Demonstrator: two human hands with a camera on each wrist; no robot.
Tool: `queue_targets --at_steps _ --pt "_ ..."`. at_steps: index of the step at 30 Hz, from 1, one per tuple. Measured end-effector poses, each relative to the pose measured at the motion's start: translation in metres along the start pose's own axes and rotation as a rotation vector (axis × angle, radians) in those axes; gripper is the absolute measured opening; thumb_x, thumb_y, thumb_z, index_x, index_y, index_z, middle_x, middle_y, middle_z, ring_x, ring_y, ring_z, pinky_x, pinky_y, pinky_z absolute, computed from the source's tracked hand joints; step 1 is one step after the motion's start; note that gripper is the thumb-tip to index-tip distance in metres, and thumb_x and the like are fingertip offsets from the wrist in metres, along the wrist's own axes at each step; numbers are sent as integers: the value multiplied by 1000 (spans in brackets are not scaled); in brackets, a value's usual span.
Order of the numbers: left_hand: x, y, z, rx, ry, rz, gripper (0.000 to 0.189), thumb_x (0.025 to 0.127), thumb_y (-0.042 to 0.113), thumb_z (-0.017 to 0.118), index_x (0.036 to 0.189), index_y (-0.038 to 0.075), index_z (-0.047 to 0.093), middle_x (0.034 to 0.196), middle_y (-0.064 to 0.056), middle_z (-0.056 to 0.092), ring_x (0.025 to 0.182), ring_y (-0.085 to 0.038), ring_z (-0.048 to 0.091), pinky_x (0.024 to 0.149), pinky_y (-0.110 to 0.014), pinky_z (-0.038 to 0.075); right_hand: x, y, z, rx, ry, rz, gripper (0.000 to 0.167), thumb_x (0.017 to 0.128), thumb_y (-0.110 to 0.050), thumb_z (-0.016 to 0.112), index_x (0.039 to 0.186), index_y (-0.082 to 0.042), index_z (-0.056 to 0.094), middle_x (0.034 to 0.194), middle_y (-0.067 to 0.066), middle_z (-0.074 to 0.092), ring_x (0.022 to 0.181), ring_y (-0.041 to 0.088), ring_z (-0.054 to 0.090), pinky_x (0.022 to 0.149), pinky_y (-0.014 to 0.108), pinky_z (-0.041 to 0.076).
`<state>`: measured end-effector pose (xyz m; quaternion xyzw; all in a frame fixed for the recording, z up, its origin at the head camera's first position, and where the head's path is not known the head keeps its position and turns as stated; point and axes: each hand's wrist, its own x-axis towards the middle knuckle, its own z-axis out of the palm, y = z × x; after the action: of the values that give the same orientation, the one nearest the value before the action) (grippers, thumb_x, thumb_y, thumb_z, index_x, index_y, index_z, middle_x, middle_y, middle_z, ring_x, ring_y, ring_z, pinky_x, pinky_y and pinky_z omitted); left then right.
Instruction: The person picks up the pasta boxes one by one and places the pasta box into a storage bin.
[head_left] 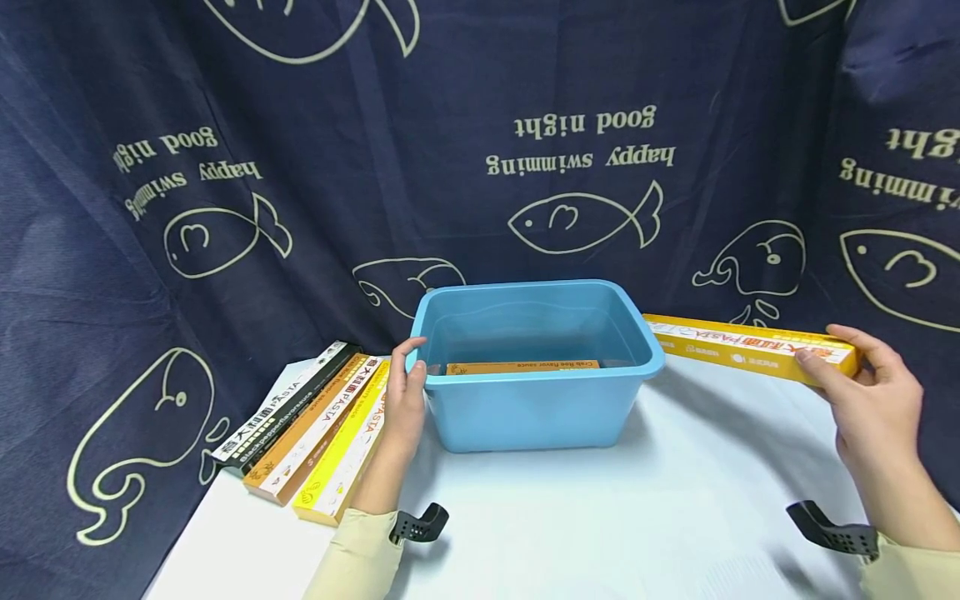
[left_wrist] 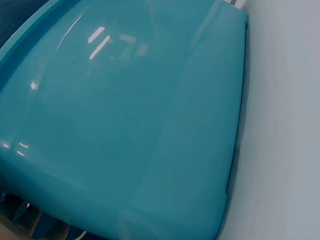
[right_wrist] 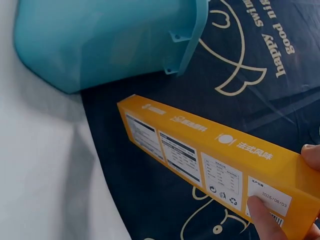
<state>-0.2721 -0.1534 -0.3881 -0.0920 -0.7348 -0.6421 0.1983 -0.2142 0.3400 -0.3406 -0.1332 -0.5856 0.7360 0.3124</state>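
left hand (head_left: 405,404) grips left rim of light-blue rectangular plastic bin (head_left: 528,417), on white table (head_left: 562,525). right hand (head_left: 879,396) pinches right end of long yellow-orange cardboard pasta box (head_left: 742,347), right of bin. flat orange-brown box (head_left: 517,367) inside bin; three long printed boxes (head_left: 311,429) at left.

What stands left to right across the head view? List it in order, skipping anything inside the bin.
Black-and-white box, orange-brown box, yellow-and-white box, left hand, blue bin, held yellow box, right hand.
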Motion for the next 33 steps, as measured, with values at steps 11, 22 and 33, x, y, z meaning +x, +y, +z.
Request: queue_targets --at_steps 11,22,33 --pt "1 -1 -2 9 -19 -11 43 100 36 40 142 29 44 156 -1 38 131 -34 52 112 -55 36 3 -15 11 36 119 -33 57 77 9 78 128 -14 67 119 -11 50 109 7 54 61 6 51" --pt "0 0 -3 -2 -27 -19 42 101 36 39 142 29 43 157 -1 37 128 -32 57 112 -54 37 1 -28 19 51 122 -55 57 76 -1 83 128 -17 67 128 -10 50 116 11 52 61 7 52" --pt "0 -2 -2 0 -23 -11 42 101 36 40 142 29 43 157 0 37 132 -34 53 113 -56 35 -2 -39 24 71 116 -95 55 78 -7 82 130 -18 65 132 -8 49 125 13 48 65 6 51"
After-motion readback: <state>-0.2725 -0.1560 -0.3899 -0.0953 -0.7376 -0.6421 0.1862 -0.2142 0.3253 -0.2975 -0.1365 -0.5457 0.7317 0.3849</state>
